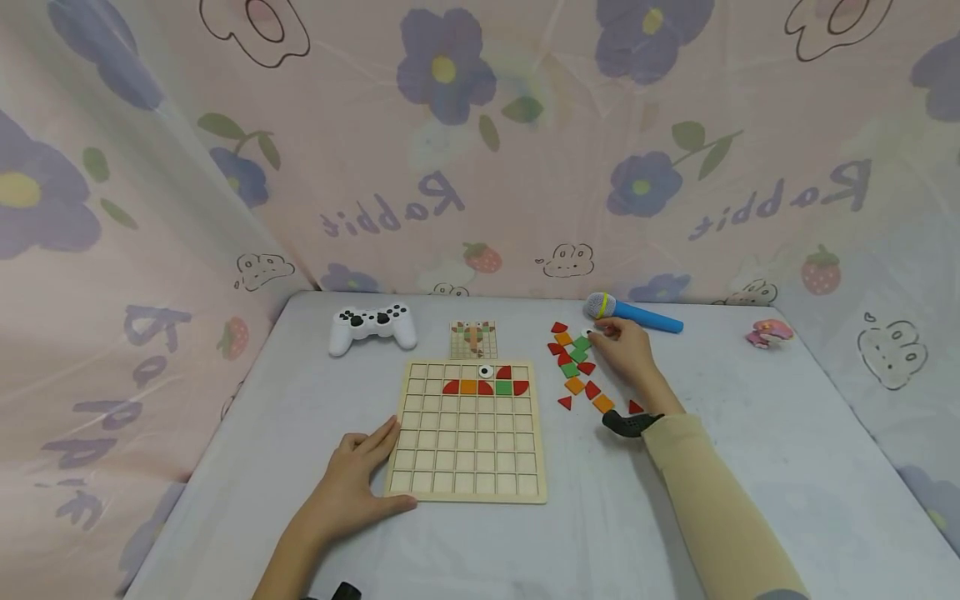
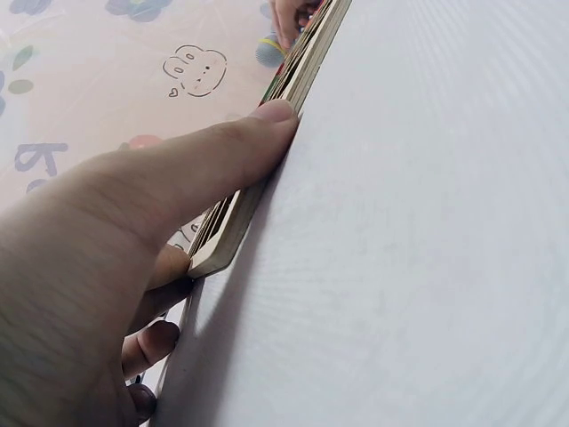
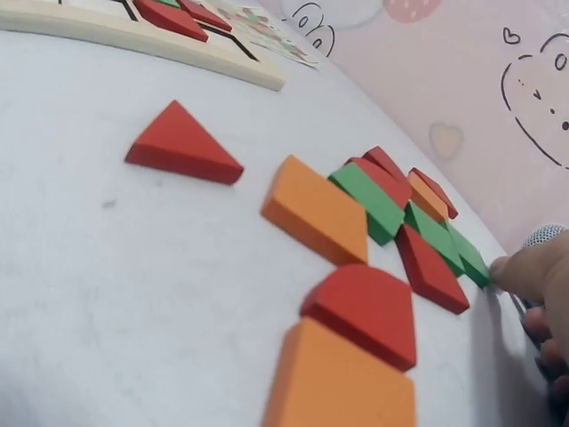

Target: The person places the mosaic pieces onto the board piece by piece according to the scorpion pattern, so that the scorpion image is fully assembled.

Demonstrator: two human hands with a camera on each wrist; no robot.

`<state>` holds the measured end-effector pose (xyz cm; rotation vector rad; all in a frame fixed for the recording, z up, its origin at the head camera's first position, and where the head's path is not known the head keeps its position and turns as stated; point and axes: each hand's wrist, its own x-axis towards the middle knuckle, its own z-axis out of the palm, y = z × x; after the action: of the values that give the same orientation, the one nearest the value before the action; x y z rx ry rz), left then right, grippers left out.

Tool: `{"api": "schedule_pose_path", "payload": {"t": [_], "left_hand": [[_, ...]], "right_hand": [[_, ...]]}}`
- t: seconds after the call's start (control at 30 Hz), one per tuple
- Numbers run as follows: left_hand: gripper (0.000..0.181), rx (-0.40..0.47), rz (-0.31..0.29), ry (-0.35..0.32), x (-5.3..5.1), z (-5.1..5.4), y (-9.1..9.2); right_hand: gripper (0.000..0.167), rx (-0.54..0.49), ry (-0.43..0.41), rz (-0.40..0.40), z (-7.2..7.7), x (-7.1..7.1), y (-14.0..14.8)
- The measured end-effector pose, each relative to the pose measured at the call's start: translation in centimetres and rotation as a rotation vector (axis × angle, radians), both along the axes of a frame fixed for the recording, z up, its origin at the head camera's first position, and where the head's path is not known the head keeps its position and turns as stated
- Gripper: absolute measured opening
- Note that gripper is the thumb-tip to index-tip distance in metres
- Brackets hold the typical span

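In the head view, the left hand (image 1: pixel 345 483) is spreading round the near left corner of the gridded board (image 1: pixel 465 442), thumb and fingers touching its edges without closing on it. The board is lying on the white table (image 1: pixel 247 467), with an eye piece (image 1: pixel 486 372) and several coloured pieces (image 1: pixel 504 387) sitting in its far rows. The right hand (image 1: pixel 628 354) is reaching to the far end of the loose pieces (image 1: pixel 575 386), beside the blue microphone (image 1: pixel 645 317); its fingertips are meeting at a white spot, and whether they are gripping it I cannot tell. In the left wrist view, the thumb (image 2: pixel 213 160) is pressing against the board's edge. In the right wrist view, a fingertip is lying right by a green piece (image 3: pixel 468 256), and a red piece (image 3: pixel 182 149) is lying apart, nearer the board.
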<state>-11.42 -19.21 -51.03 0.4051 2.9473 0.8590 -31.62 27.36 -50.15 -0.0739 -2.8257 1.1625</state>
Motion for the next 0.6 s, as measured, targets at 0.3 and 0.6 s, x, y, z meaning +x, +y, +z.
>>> {"api": "schedule_pose_path", "payload": {"t": [0.3, 0.6], "left_hand": [[0.111, 0.014, 0.007, -0.013, 0.12, 0.07, 0.05], [0.111, 0.005, 0.005, -0.007, 0.06, 0.06, 0.04]], "right_hand": [[0.043, 0.077, -0.005, 0.027, -0.32, -0.55, 0.03], [0.041, 0.098, -0.005, 0.039, -0.17, -0.49, -0.01]]}}
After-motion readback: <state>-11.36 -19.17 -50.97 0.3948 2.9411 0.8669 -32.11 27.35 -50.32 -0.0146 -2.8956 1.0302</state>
